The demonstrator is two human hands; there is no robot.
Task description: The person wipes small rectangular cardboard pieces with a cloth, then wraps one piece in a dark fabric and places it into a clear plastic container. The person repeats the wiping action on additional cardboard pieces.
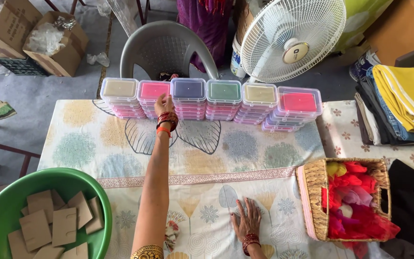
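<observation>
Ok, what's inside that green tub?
The green tub holds loose brown cardboard cards, overlapping in a pile. Whatever lies beneath them is covered.

Six stacks of clear plastic boxes (207, 100), colour-filled, line the table's far edge; two brown cartons (34, 33) sit beyond.

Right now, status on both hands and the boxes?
Left hand reaching far, fingers on the pink-lidded box stack. Right hand flat on the tablecloth, holding nothing. Six box stacks in a row at the far edge; nothing blocks the arm.
</observation>
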